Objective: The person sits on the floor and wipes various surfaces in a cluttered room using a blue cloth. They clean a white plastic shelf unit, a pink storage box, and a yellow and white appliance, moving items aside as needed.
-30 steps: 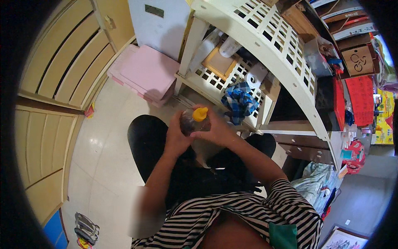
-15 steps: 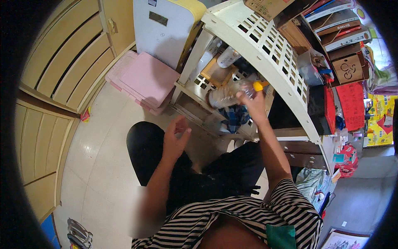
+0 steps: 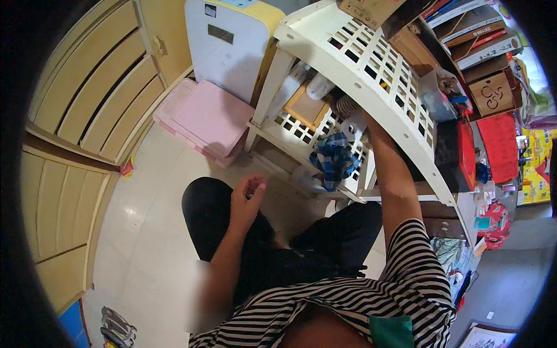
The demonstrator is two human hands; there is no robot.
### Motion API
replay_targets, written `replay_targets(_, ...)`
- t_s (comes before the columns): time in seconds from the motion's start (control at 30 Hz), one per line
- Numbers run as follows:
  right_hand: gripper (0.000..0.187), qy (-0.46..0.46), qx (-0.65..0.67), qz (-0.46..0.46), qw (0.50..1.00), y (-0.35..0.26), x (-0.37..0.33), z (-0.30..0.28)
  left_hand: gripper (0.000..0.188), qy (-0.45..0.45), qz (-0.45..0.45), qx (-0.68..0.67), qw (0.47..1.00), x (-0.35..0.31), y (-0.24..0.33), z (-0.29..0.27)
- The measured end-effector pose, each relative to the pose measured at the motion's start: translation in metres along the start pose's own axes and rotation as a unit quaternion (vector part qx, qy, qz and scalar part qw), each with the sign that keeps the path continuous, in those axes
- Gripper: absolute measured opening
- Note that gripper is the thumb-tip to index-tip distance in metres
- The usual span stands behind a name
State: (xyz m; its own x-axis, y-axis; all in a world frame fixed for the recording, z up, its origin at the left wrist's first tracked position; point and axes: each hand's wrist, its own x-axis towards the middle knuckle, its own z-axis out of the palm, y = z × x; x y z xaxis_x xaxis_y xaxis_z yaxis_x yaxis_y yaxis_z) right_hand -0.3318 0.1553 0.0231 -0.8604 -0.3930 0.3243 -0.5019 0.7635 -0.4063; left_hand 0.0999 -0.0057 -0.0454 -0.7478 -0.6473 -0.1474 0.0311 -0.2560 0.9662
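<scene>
My right forearm (image 3: 395,165) reaches deep under the upper board of the white lattice shelf (image 3: 354,85). That board hides my right hand, so its fingers and anything in them do not show. Beside the wrist are a white object (image 3: 352,125) and a dark striped round thing (image 3: 346,106). A crumpled blue plaid cloth (image 3: 334,160) hangs over the lower board's front edge. Farther left on that board are a wooden tray (image 3: 306,108) and a white bottle (image 3: 320,86). My left hand (image 3: 248,194) hovers above my left knee, open, its fingers loosely curled around nothing.
A pink lidded storage box (image 3: 212,119) sits on the floor left of the shelf, before a white-and-yellow cabinet (image 3: 229,52). Slatted yellow doors (image 3: 87,87) line the left. On the shelf top are a cardboard box (image 3: 368,11) and a clear plastic bin (image 3: 435,95).
My right hand has gone deeper into the shelf, out of sight. The clear bottle with the yellow cap that it held no longer shows. My left hand has barely moved.
</scene>
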Motion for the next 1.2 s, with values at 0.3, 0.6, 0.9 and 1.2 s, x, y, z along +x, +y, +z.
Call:
replay_targets(0.3, 0.078, -0.039, -0.037, 0.048, 0.997, -0.001, -0.008, 0.011, 0.023, -0.025, -0.016, 0.008, 1.0, 0.004, -0.001, 0.005)
replay_targets(0.6, 0.085, -0.172, -0.13, -0.016, 0.976, -0.031, -0.212, 0.029, 0.025, -0.044, -0.033, 0.008, 0.998, 0.003, 0.011, 0.003)
replay_targets(0.9, 0.059, -0.224, 0.075, 0.037, 0.971, 0.008, -0.222, -0.004, 0.022, -0.067, -0.013, 0.041, 0.997, 0.0, 0.009, 0.01)
replay_targets(1.2, 0.061, 0.046, -0.171, 0.382, 0.907, 0.048, -0.152, -0.02, 0.021, -0.043, -0.008, 0.068, 0.997, -0.002, -0.003, -0.001)
